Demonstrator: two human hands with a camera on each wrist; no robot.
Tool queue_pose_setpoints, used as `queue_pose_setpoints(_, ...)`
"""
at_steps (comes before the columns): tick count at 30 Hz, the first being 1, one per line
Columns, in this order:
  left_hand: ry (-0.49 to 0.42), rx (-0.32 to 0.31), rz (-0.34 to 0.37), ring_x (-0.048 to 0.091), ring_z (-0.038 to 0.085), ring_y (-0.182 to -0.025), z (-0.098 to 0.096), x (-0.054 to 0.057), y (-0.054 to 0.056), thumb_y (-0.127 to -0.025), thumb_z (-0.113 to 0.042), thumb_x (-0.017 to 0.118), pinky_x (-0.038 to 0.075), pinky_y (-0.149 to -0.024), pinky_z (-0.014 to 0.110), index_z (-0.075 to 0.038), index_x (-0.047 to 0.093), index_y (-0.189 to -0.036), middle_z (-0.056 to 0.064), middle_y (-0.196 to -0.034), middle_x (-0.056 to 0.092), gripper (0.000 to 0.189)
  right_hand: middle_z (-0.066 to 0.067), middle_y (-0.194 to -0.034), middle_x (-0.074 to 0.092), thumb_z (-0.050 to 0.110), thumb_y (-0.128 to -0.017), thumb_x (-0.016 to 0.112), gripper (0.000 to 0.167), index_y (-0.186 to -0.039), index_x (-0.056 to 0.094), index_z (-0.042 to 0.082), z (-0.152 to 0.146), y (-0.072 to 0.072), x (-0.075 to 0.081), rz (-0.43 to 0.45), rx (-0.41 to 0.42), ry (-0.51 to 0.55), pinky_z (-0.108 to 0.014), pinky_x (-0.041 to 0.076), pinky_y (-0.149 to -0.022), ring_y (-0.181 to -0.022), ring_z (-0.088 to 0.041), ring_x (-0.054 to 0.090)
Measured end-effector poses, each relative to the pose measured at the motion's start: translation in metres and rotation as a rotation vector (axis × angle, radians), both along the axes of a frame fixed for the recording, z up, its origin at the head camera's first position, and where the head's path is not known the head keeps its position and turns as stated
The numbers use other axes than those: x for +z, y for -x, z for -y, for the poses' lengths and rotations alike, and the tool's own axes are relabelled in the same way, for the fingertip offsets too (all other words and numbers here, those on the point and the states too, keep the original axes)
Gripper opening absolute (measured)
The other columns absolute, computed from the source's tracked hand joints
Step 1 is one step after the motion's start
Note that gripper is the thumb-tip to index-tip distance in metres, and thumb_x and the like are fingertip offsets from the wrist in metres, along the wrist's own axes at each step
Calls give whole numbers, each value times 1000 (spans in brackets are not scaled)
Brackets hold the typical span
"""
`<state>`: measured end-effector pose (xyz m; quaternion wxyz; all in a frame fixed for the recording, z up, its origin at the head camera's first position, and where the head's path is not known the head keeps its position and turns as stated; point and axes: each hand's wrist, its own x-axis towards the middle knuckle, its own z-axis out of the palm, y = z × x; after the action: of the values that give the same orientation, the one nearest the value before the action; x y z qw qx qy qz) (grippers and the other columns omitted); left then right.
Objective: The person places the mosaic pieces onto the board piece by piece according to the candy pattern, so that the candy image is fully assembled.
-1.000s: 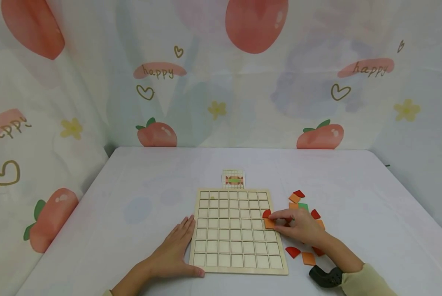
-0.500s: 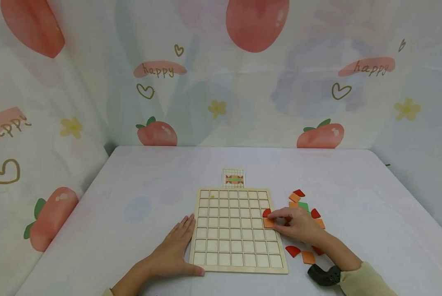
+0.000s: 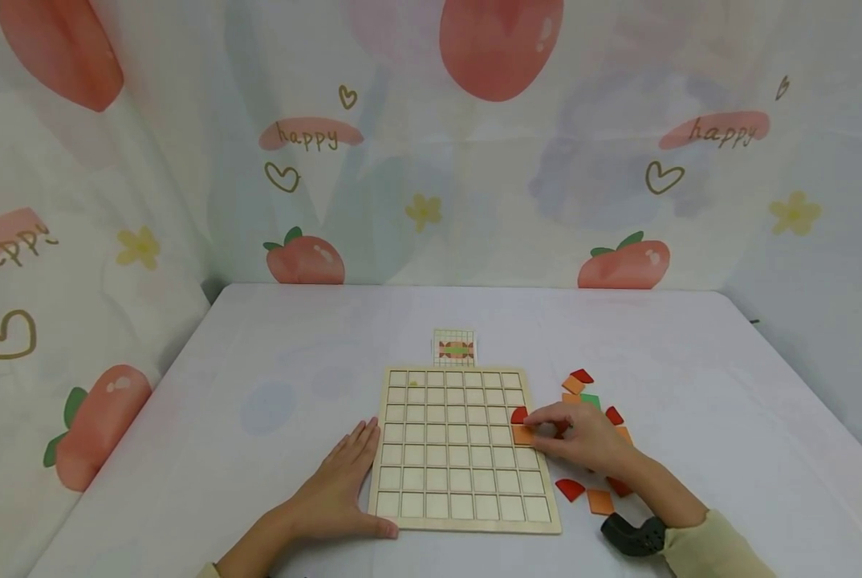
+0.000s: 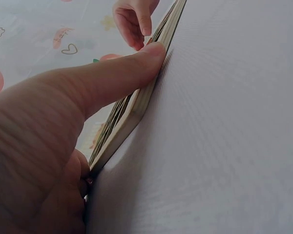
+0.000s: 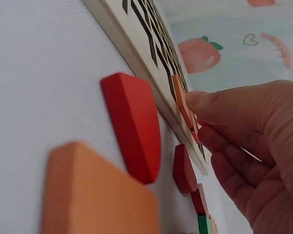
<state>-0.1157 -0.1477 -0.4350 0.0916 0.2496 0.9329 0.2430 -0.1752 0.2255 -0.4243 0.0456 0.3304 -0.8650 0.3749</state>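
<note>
Tile [image 3: 522,435], orange and square, lies at the right-hand column of the gridded wooden board [image 3: 467,528], fourth cell from the far edge; whether it is fully seated cannot be told. The right hand [image 3: 588,437] pinches it between thumb and forefinger, the other fingers curled beneath, a hold that seems suited to nudging it square with the cell walls. Just beyond, in the same column, sits a rounded red piece [image 3: 519,416]. The left hand [image 3: 337,494] lies around the near left corner, fingers straight along the side and thumb extended at the near edge, presumably to brace the board against sliding. Loose shapes are scattered at the right, likely for easy reach: a red wedge [image 3: 570,489], an orange square [image 3: 600,502] and a green piece [image 3: 591,400] among them. A small card [image 3: 455,348] is set at the far edge facing the person, probably as a pattern to consult; its grid bears a coloured figure, with no legible words. Behind the white table [image 3: 315,321], "happy" is written on the fruit-printed backdrop [image 3: 474,152]; no brand is readable.
</note>
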Motion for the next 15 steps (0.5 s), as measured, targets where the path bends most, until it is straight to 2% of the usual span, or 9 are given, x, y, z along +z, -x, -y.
queue_pose_setpoints(4,1,1,-5,-2,22,-138,1,-1,0,-62,-77,59,7,-109,43,0,8,-146,9,-153,3,125,6,-86,67,11,-74,77,23,-97,71,10,-5,0,3,-15,-56,-22,-22,46,-55,-70,-12,53)
queue_pose_setpoints(10,-6,0,-14,-2,22,-138,1,-2,0,-62,-76,60,7,-109,44,0,9,-146,10,-153,3,125,7,-91,68,14,-75,77,25,-99,71,12,-15,-3,8,68,-184,-79,-31,52,-74,-85,-11,61)
queue_pose_setpoints(15,-12,-7,-11,-3,22,-138,2,-3,0,-63,-76,60,7,-109,44,0,8,-146,9,-153,2,124,4,-93,68,16,-75,77,27,-100,71,9,-26,-5,10,82,-238,-89,-33,52,-73,-88,-18,60)
